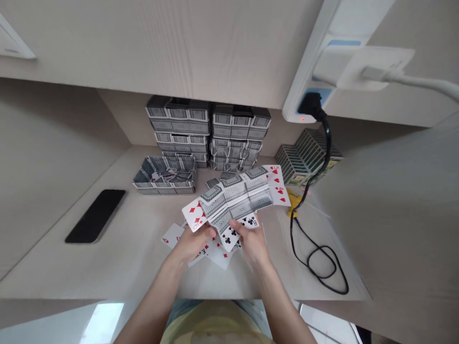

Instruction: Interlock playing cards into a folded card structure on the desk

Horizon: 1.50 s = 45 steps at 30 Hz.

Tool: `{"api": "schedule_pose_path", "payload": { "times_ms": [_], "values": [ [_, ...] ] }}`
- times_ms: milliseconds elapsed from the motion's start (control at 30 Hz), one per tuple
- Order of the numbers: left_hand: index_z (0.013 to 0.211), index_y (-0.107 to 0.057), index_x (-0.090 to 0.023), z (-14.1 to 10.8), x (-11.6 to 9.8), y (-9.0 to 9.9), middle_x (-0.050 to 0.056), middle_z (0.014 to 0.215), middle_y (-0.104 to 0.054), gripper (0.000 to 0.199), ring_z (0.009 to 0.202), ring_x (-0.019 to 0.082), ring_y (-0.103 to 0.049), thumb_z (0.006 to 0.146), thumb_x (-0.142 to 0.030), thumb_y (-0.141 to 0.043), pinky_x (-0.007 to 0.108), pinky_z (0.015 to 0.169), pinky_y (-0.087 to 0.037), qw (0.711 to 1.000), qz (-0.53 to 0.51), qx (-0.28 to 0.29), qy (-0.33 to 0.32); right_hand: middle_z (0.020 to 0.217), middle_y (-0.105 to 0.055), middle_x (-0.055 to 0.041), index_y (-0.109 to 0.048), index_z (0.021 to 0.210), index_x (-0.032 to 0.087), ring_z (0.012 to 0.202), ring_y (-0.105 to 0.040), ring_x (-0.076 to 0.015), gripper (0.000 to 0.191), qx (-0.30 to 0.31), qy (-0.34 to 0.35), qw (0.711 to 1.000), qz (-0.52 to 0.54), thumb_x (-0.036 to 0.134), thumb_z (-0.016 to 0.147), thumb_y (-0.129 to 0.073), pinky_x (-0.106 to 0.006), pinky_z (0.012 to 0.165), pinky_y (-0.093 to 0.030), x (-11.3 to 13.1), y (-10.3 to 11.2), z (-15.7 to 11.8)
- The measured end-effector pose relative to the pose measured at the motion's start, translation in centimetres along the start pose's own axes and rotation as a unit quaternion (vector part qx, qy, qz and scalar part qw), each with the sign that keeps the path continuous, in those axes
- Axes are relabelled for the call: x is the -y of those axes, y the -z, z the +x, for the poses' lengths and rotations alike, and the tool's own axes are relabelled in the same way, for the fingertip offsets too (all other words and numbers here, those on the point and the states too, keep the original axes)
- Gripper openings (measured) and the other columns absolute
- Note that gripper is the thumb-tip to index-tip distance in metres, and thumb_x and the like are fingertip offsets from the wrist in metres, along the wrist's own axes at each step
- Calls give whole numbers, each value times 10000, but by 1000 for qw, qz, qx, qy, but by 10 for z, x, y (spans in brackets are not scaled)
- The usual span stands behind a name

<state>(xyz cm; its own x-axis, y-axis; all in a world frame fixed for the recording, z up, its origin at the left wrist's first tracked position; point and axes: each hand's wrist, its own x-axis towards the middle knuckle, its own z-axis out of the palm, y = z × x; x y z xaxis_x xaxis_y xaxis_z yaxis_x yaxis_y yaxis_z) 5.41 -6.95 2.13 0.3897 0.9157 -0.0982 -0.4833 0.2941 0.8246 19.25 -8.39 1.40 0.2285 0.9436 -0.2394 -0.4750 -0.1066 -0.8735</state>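
Note:
Both hands hold a panel of folded playing cards point(239, 206), tilted above the desk with mostly grey patterned backs facing up. My left hand point(193, 244) grips its near left edge, close to a protruding six of diamonds point(195, 216). At the near edge, my right hand point(254, 243) pinches an eight of clubs point(229, 237) that sticks out from the panel, thumb on top and fingers hidden below. Red heart cards point(278, 185) jut from the panel's far right end. Beneath the hands lie several loose face-up cards point(220, 255), partly covered.
Boxes made of folded cards point(179, 125) are stacked at the back, with another stack point(239, 129) beside them. An open card box point(165, 190) holds small folded pieces. A phone point(96, 216) lies left; a black cable point(324, 277) coils right, below a power strip point(311, 62). Striped stacks point(304, 155) stand back right.

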Motion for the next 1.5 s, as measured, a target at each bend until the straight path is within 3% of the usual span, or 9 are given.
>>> {"api": "schedule_pose_path", "payload": {
  "times_ms": [167,333,533,800,967,1067,1267,1400,1500],
  "values": [
    [989,-639,-176,-1,-5,-2,59,930,-677,369,984,250,-567,631,-230,-709,378,867,-421,998,47,-30,-26,931,-679,-38,-569,1030,188,820,-630,-210,458,-28,46,998,-39,210,592,-701,-353,772,-478,0,1,-1],
    [720,-679,-167,-2,-7,-5,40,734,-681,118,861,233,-590,653,-263,-688,329,805,-436,983,135,-124,-29,908,-679,-34,-580,1021,188,839,-615,-196,412,-46,101,989,-95,214,624,-687,-345,818,-447,8,-2,-7],
    [576,-601,-151,0,-2,-8,-4,547,-570,253,573,138,-506,664,-383,-652,240,557,-406,954,211,-204,-60,858,-685,-35,-608,946,174,840,-613,-191,298,-69,129,982,-121,232,658,-660,-339,840,-430,9,-12,-17],
    [505,-393,-170,-1,4,-15,-54,455,-351,365,471,83,-333,781,-390,-486,206,473,-274,832,421,-322,-164,924,-679,-69,-594,1003,152,904,-604,-207,362,-39,111,991,-69,276,668,-656,-377,866,-432,-4,-18,-21],
    [479,-327,-176,0,5,-13,-55,430,-316,396,448,81,-314,815,-358,-430,210,475,-260,766,515,-335,-190,899,-692,-47,-603,1018,179,938,-601,-204,381,-28,91,995,-22,252,652,-681,-365,897,-419,-13,-17,-20],
    [486,-408,-171,0,6,-7,-42,441,-385,406,465,91,-367,806,-417,-445,207,487,-301,804,492,-294,-161,922,-690,-49,-578,1073,180,923,-614,-215,457,-28,54,998,30,232,634,-697,-380,886,-432,-15,-15,-17],
    [784,-638,-154,-1,7,7,39,780,-669,322,738,174,-592,765,-454,-522,261,687,-447,948,259,-170,-79,989,-674,-82,-549,1116,166,883,-633,-238,558,-36,-10,996,79,186,588,-728,-388,812,-479,-12,-6,-8],
    [875,-647,-154,0,4,10,58,868,-679,285,769,186,-614,711,-386,-618,290,714,-463,980,133,-145,-21,975,-679,-70,-559,1096,172,876,-634,-231,532,-21,-3,998,56,177,589,-721,-387,820,-472,-12,-3,-6],
    [857,-646,-131,2,6,12,73,813,-681,299,743,187,-618,690,-379,-638,290,702,-463,980,120,-159,-9,955,-685,-69,-570,1074,158,891,-626,-222,486,-28,41,999,4,191,608,-706,-391,867,-442,-14,-4,-7]
  ]
}}
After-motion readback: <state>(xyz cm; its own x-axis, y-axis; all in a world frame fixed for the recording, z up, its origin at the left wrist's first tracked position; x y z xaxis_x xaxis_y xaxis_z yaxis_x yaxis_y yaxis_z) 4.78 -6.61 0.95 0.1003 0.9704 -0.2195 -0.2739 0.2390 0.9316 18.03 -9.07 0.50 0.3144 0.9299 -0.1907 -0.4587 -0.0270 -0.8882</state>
